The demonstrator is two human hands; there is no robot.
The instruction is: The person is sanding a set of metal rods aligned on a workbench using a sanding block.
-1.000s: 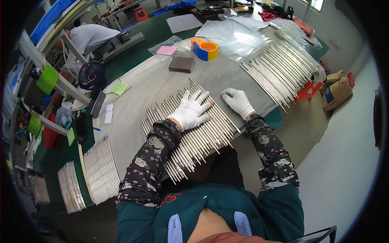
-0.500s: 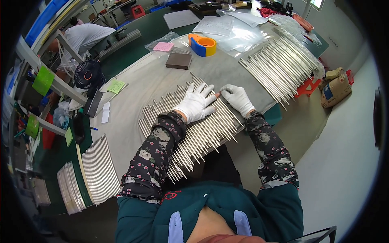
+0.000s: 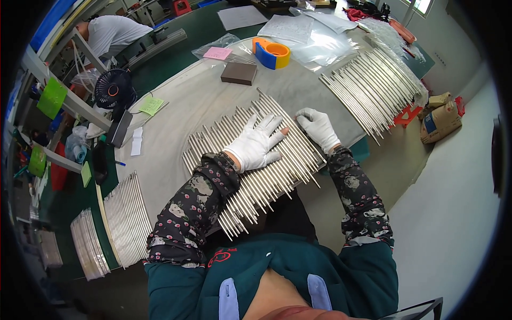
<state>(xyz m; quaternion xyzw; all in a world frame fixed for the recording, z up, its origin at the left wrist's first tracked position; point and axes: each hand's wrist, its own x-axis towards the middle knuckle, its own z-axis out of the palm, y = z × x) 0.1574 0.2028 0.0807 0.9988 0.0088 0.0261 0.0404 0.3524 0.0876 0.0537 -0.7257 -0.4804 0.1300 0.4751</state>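
A wide layer of thin silvery metal rods [image 3: 288, 165] lies side by side across the table's near edge, their ends uneven. My left hand [image 3: 253, 145], in a white glove with a bare fingertip showing, rests flat on the rods with its fingers spread. Just beyond the layer's right side is my right hand [image 3: 320, 130], also gloved. Its fingers are curled together close to the outermost rods, and whatever is inside them, if anything, is hidden.
More rods [image 3: 370, 90] lie at the right, and another group [image 3: 128, 221] at the left. Behind the middle layer are a brown block [image 3: 239, 73], a tape dispenser [image 3: 272, 53] and plastic bags [image 3: 322, 50]. A fan [image 3: 113, 89] stands at the left. A person [image 3: 114, 34] bends over farther back.
My left hand has slid slightly toward me over the rods, fingers still spread. My right hand has shifted a little to the right, away from the left hand. The view has moved slightly.
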